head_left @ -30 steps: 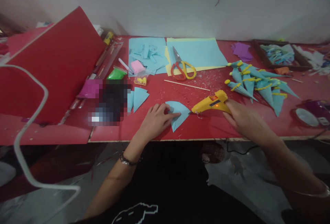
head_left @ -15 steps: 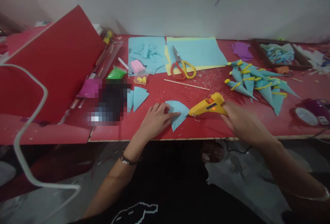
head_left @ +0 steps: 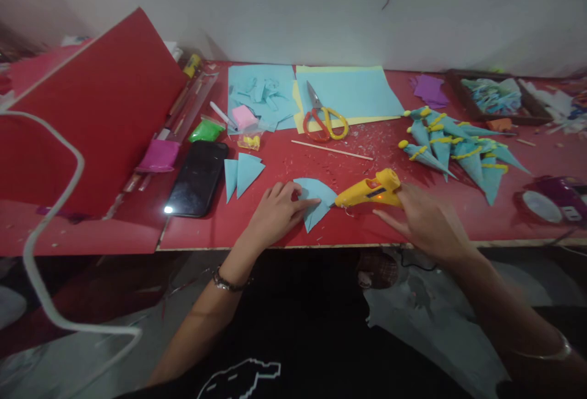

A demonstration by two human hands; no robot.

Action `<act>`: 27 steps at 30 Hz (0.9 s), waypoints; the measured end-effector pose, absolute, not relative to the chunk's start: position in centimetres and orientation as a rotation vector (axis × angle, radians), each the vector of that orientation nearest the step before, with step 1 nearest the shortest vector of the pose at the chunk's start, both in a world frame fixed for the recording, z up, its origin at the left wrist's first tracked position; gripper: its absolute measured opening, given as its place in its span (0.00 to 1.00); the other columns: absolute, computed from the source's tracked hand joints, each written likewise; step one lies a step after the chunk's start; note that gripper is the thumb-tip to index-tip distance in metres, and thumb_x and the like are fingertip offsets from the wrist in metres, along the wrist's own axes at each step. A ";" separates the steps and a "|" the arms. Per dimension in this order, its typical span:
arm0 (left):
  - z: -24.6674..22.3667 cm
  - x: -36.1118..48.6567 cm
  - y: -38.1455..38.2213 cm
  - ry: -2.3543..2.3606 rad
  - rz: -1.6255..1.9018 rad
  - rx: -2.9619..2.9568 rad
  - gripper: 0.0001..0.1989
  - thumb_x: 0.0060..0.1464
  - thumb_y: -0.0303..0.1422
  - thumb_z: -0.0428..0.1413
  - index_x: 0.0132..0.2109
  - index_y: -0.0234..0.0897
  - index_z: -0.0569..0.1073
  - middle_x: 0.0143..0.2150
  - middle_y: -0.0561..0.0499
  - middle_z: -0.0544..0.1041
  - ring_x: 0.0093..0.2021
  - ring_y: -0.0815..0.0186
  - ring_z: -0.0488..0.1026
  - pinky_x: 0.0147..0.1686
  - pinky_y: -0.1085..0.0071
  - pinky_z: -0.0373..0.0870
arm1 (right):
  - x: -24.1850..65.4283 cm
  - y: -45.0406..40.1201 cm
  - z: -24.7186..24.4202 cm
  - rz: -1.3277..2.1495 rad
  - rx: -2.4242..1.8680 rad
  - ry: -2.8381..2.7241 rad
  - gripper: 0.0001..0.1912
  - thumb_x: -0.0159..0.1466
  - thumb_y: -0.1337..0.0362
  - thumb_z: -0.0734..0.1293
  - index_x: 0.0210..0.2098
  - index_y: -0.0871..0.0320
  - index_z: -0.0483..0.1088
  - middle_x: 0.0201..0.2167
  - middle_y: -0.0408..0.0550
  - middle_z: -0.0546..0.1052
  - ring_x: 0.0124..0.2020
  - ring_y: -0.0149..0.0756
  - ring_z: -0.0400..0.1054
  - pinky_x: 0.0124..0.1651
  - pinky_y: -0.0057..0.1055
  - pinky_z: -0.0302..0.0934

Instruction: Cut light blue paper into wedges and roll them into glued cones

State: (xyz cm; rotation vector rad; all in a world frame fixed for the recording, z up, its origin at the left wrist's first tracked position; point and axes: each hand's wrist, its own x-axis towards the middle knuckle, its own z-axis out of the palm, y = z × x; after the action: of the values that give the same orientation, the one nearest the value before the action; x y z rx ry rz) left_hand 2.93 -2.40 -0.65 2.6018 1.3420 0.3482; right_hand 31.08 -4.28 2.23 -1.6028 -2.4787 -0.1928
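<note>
Yellow plastic marks the glue gun (head_left: 368, 192), whose dark nozzle now meets the right corner of a blue paper sector (head_left: 321, 194); a second ago the tip stood just off that corner. The sector lies near the front edge of the red worktop (head_left: 270, 227), around its middle, with a fold or overlapping layer along its near side. The left hand (head_left: 275, 212) stays spread beside it, index finger pressing on the paper, and has hardly moved. The right hand (head_left: 428, 221), well apart from the left, is wrapped about the gun's rear, and one digit, curled in before, now stretches free beneath the body; whether the trigger is squeezed cannot be told, nor does any glue show on the paper. For the work in hand the shift seems to matter: with the nozzle at the margin, glue could be laid there, provided the pressing finger keeps the sheet from sliding. Two more blue paper pieces (head_left: 250, 174) lie left of the hands, beside a black phone (head_left: 198, 178) near the front edge. Yellow-trimmed blue cones (head_left: 468, 154) are heaped toward the right end, while scissors (head_left: 316, 105) rest across blue sheets (head_left: 362, 90) by the back edge, all unchanged.
</note>
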 end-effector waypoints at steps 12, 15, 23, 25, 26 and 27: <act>-0.6 2.9 -2.5 1.342 0.327 2.586 0.20 0.55 0.28 0.49 0.53 0.55 0.66 0.45 0.50 0.64 0.44 0.62 0.59 0.43 0.65 0.60 | 28.8 -5.9 1.7 -0.081 -1.532 -2.574 0.22 0.65 0.51 0.51 0.44 0.63 0.62 0.32 0.54 0.72 0.31 0.41 0.69 0.27 0.31 0.59; -0.6 2.9 -2.5 1.346 0.326 2.588 0.21 0.55 0.28 0.49 0.53 0.56 0.66 0.45 0.49 0.64 0.43 0.62 0.60 0.42 0.65 0.60 | 28.7 -5.9 1.7 -0.076 -1.525 -2.574 0.21 0.66 0.53 0.49 0.43 0.63 0.62 0.31 0.55 0.72 0.29 0.40 0.69 0.25 0.30 0.58; -0.6 2.9 -2.5 1.347 0.316 2.587 0.20 0.56 0.29 0.48 0.53 0.56 0.66 0.46 0.49 0.64 0.43 0.61 0.60 0.41 0.65 0.60 | 28.9 -5.8 2.0 -0.027 -1.464 -2.627 0.17 0.66 0.59 0.49 0.42 0.63 0.61 0.32 0.55 0.73 0.29 0.41 0.69 0.26 0.31 0.59; -0.6 2.9 -2.5 1.347 0.313 2.586 0.20 0.55 0.29 0.48 0.53 0.56 0.66 0.46 0.49 0.64 0.43 0.61 0.59 0.42 0.65 0.59 | 29.0 -5.7 2.1 -0.016 -1.477 -2.643 0.15 0.65 0.61 0.50 0.42 0.63 0.61 0.31 0.55 0.72 0.28 0.40 0.69 0.25 0.31 0.58; -0.5 2.9 -2.5 1.346 0.312 2.586 0.20 0.55 0.29 0.49 0.53 0.56 0.66 0.46 0.50 0.64 0.43 0.61 0.59 0.42 0.65 0.60 | 29.0 -5.7 2.1 -0.011 -1.486 -2.649 0.14 0.64 0.62 0.50 0.42 0.63 0.61 0.30 0.54 0.72 0.27 0.40 0.69 0.25 0.31 0.58; -0.5 2.9 -2.5 1.347 0.311 2.586 0.20 0.56 0.29 0.48 0.53 0.56 0.66 0.46 0.50 0.64 0.43 0.61 0.59 0.42 0.65 0.60 | 29.1 -5.7 2.1 -0.008 -1.494 -2.651 0.14 0.64 0.63 0.50 0.42 0.62 0.61 0.29 0.53 0.72 0.26 0.39 0.68 0.24 0.30 0.58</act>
State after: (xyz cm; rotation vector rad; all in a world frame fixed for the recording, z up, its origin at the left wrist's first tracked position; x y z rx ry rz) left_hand 2.89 -2.45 -0.53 2.5855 1.3468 0.3113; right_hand 29.05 -5.69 2.11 -1.4935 -2.6513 -0.0083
